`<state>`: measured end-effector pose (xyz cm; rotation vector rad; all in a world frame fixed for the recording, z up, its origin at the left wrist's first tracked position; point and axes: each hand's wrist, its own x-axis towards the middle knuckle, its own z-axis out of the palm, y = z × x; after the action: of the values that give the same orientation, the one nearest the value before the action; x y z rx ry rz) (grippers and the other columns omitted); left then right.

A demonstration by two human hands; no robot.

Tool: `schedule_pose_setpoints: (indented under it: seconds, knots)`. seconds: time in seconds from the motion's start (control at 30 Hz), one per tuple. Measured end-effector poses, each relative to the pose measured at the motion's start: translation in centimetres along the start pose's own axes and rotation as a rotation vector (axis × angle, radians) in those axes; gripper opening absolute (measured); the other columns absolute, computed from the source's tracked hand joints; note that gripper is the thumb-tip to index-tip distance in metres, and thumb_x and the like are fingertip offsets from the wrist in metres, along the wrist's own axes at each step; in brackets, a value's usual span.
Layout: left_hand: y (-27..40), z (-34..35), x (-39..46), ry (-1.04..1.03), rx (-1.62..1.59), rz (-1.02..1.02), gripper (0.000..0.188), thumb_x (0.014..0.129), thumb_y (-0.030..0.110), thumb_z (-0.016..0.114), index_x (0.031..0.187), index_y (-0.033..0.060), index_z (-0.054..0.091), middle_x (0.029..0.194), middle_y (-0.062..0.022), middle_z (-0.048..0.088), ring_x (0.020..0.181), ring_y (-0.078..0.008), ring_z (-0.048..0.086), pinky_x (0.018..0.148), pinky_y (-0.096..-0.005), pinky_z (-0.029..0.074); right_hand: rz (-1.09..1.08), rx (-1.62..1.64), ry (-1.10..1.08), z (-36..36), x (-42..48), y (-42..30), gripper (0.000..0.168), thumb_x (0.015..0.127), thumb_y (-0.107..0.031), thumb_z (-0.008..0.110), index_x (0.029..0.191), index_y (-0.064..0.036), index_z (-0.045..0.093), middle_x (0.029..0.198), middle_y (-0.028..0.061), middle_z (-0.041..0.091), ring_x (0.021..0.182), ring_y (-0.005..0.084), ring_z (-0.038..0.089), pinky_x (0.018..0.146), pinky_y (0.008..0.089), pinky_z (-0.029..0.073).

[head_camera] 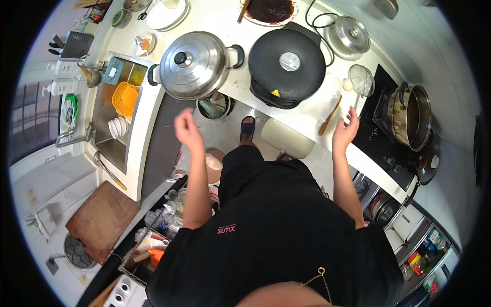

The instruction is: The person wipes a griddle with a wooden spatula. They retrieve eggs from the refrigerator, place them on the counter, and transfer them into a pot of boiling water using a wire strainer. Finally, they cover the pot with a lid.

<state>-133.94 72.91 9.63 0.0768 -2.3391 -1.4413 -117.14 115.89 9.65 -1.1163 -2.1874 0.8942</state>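
Note:
My left hand (187, 128) hangs over the floor below the steel lidded pot (205, 57); its fingers are loosely curled and nothing shows in them. My right hand (345, 130) is at the counter's front edge, empty, with fingers apart. Just left of it lies a brown wooden stick (330, 116), apart from the hand. Between my hands, further back, stands a round black electric griddle (285, 76) with its lid down. Beyond the right hand are a wire mesh strainer (361, 80) and a small pale round thing (347, 85).
A plate of dark sauce (270, 11) and a glass lidded pot (349, 36) stand at the back. The sink (111, 151) is left, with an orange basket (125, 99). A deep steel pot (410, 115) sits on the black hob (374, 132). A bin (215, 107) stands below.

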Motion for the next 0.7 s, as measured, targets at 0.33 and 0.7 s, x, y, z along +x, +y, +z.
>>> schedule_pose_setpoints:
  seconds: [0.33,0.7]
  knots:
    - [-18.4,-1.3,25.0,-0.167,0.095,-0.372,0.043,0.099,0.038,0.062,0.107,-0.0043,0.07,0.092,-0.011,0.072,0.082,-0.0182,0.064,0.078,-0.0314,0.049,-0.731,-0.352,-0.385,23.5,2.5,-25.3,0.034,0.077,-0.03,0.074,0.098,-0.004,0.077,0.144,0.0183,0.054,0.143,0.0378,0.037,0.114,0.0555,0.032]
    - [-21.3,-5.9,28.4,-0.301,0.461,-0.188,0.057,0.104,0.047,0.048,0.103,-0.0048,0.071,0.098,-0.0261,0.071,0.091,-0.0411,0.065,0.082,-0.0488,0.048,-0.579,-0.53,-0.556,27.5,2.8,-28.0,0.022,0.074,-0.028,0.067,0.086,-0.013,0.079,0.104,0.0123,0.065,0.111,0.0272,0.053,0.088,0.0436,0.038]
